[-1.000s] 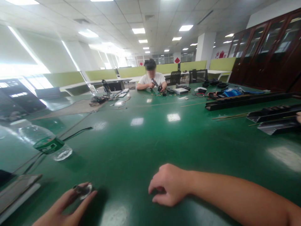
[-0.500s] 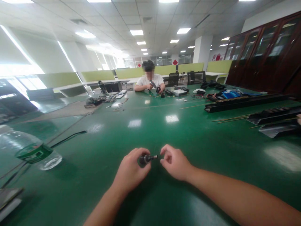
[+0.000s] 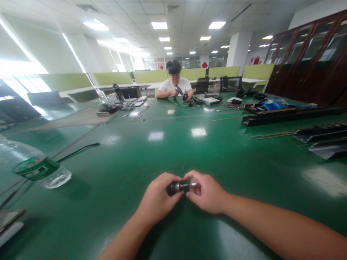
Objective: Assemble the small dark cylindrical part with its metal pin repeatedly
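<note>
In the head view, my left hand (image 3: 159,196) is closed round a dark cylindrical tool with a slim silver metal tip (image 3: 177,186), which lies level just above the green tabletop and points right. My right hand (image 3: 210,194) has its thumb and fingers curled around the tip end of the same piece, fingertips meeting those of the left hand. The back end of the tool is hidden in my left palm, so its exact kind does not show.
A large plastic bottle (image 3: 40,168) with a green label lies at the left, near a black cable (image 3: 81,151). Black metal channels (image 3: 271,117) and thin rods (image 3: 279,134) lie at the right. Across the table sits a person (image 3: 175,85) holding a dark tool.
My hands have come together: the right fingers, earlier apart from the tip, now close around the tool's front end. The tool has shifted slightly right.
</note>
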A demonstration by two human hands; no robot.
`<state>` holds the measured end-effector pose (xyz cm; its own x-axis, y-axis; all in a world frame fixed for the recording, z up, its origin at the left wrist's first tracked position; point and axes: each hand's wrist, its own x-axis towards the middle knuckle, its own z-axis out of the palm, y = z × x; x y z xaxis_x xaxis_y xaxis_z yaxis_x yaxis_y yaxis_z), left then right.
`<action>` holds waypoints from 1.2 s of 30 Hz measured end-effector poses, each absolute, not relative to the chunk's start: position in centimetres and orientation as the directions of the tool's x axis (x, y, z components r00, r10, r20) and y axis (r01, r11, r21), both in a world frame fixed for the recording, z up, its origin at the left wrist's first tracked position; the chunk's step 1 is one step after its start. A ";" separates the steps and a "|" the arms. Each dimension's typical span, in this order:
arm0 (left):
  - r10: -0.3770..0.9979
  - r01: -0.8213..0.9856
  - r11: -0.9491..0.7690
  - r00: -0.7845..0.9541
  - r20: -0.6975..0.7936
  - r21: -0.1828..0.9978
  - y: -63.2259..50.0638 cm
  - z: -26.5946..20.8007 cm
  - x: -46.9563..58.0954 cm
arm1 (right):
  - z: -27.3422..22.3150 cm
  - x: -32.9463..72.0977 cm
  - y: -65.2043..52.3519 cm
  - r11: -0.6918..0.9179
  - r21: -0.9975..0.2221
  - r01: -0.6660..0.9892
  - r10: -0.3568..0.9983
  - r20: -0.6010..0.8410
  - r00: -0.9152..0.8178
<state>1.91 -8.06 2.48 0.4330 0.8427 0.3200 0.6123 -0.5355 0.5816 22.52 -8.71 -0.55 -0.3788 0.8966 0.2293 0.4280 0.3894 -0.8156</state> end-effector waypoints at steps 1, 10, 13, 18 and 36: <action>0.843 0.612 -0.534 0.431 0.321 0.583 -8.1 2.5 1.9 | -0.6 22.5 -8.7 0.380 -0.830 0.408 0.897 0.224 -0.381; 0.859 0.589 -0.507 0.404 0.313 0.629 -8.1 1.8 2.0 | -0.9 22.4 -8.7 0.380 -0.866 0.325 0.903 0.272 -0.332; 0.857 0.593 -0.510 0.408 0.314 0.623 -8.1 1.7 2.2 | -0.6 22.4 -8.8 0.364 -0.870 0.332 0.910 0.256 -0.327; 0.859 0.604 -0.508 0.412 0.305 0.614 -8.2 1.9 2.2 | 0.2 22.4 -8.8 0.389 -0.832 0.396 0.906 0.269 -0.326; 0.840 0.535 -0.536 0.410 0.354 0.653 -8.3 2.3 2.4 | 0.0 22.4 -8.6 0.371 -0.862 0.344 0.913 0.272 -0.303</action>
<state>2.45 -8.32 2.29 0.4099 0.8405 0.3544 0.5353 -0.5363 0.6526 22.41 -8.57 -0.02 -0.3032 0.9132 0.2722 0.3443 0.3713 -0.8623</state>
